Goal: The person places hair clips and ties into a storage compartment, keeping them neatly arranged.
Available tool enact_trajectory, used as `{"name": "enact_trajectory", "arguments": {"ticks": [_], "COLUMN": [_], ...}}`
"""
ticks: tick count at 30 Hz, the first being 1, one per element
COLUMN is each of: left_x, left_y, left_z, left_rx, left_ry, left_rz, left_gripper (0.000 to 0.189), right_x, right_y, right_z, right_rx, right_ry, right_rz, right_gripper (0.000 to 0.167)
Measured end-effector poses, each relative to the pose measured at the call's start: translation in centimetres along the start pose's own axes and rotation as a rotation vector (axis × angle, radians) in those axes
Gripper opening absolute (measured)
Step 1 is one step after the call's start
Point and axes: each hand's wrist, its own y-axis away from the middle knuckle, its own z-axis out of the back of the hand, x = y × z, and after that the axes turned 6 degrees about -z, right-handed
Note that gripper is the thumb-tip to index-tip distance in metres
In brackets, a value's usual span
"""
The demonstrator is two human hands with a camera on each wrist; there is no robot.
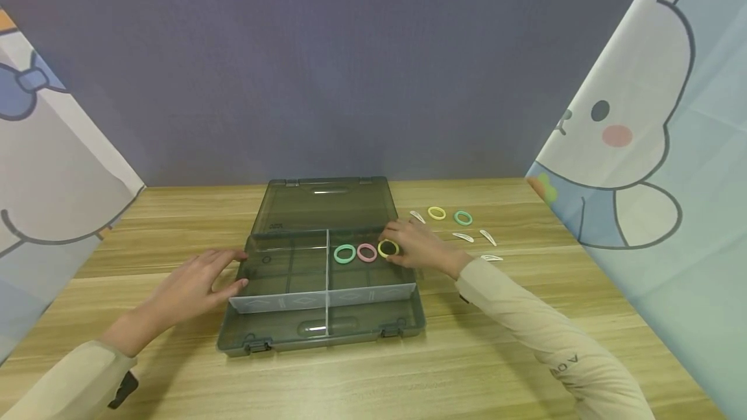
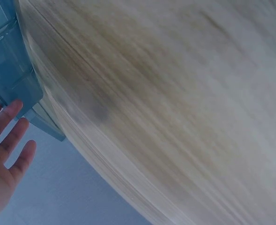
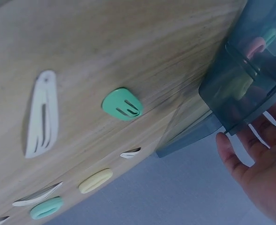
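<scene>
A translucent grey organizer box (image 1: 320, 342) lies with its lid folded back on the wooden table. In its back right compartment a green hair tie (image 1: 345, 253) and a pink hair tie (image 1: 367, 252) lie side by side. Right of them, my right hand (image 1: 421, 246) reaches over the box's side and pinches a yellow hair tie (image 1: 388, 249) between thumb and fingers. The right wrist view shows this tie through the box wall. My left hand (image 1: 195, 284) rests at the box's left edge, thumb and fingers extended against the rim.
Right of the box lie a yellow hair tie (image 1: 436, 213), a green hair tie (image 1: 463, 218) and several white snap clips (image 1: 488, 237). A green snap clip (image 3: 122, 104) shows in the right wrist view. White dividers (image 1: 280, 302) split the box. Printed cloth hangs at both sides.
</scene>
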Motion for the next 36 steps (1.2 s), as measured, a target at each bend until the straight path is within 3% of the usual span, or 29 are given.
{"name": "enact_trajectory", "arguments": {"ticks": [18, 36], "left_x": [0.04, 0.07], "left_y": [-0.06, -0.02], "left_z": [-0.1, -0.18], "left_rx": [0.007, 0.013], "left_ry": [-0.001, 0.002], "left_rz": [0.002, 0.008], "left_gripper": [0.043, 0.043], "right_x": [0.52, 0.49], "right_y": [-0.4, -0.34], "right_z": [0.14, -0.12], "right_rx": [0.037, 0.023], "right_ry": [0.042, 0.045], "right_rz": [-0.062, -0.058], "right_gripper": [0.041, 0.041]}}
